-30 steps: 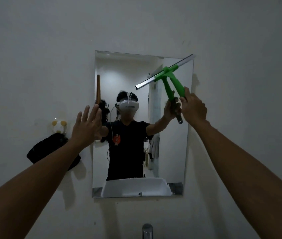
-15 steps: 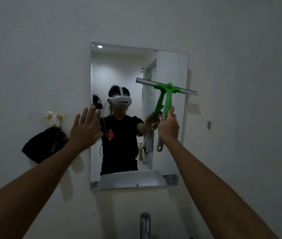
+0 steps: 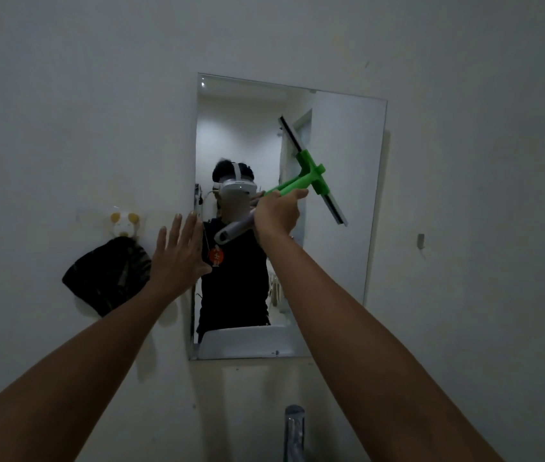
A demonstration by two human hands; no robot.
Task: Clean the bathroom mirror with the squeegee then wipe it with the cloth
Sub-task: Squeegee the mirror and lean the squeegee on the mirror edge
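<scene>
My right hand (image 3: 276, 216) grips the squeegee (image 3: 311, 175), its blade against the mirror (image 3: 347, 195) right of centre; my left hand (image 3: 179, 251), flat and empty, braces its left edge. Squeegeeing looks unfinished; cloth wiping remains.

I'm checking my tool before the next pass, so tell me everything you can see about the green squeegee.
The squeegee has a bright green plastic-looking handle and T-shaped head that clamps a long, thin blade strip, pale with a dark edge. The lower end of the handle is grey, with what looks like a hanging hole. It is held in front of the mirror, blade tilted steeply from upper left to lower right, over the glass's right half. The right hand grips the handle. Whether the blade touches the glass cannot be told.
</scene>
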